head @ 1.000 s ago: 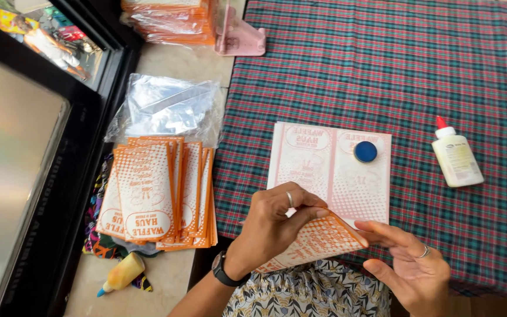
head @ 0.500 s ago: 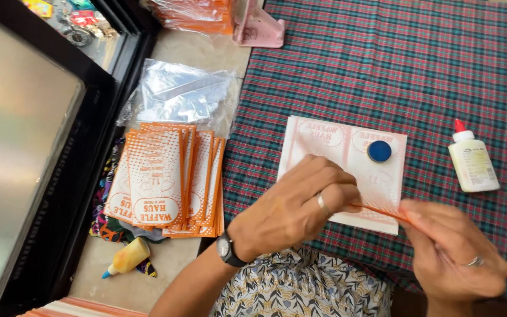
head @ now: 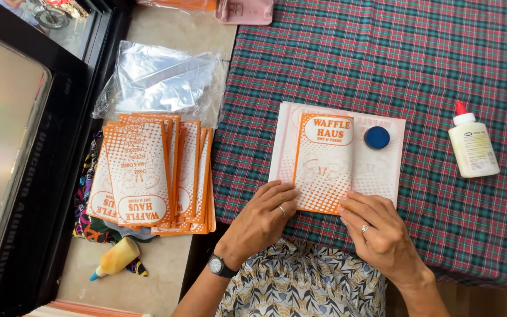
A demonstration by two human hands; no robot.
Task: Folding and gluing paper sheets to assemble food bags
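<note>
From the head camera, your left hand (head: 259,220) and right hand (head: 379,232) lie flat with fingers loose, pressing the near edge of an orange-and-white paper bag (head: 324,161) on the checked table (head: 441,70). A blue cap (head: 377,137) sits just beside the bag; a glue bottle (head: 472,147) stands well apart.

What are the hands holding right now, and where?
Both hands, left hand and right hand, press the orange-and-white paper bag flat at its near bottom edge; nothing is lifted.
</note>
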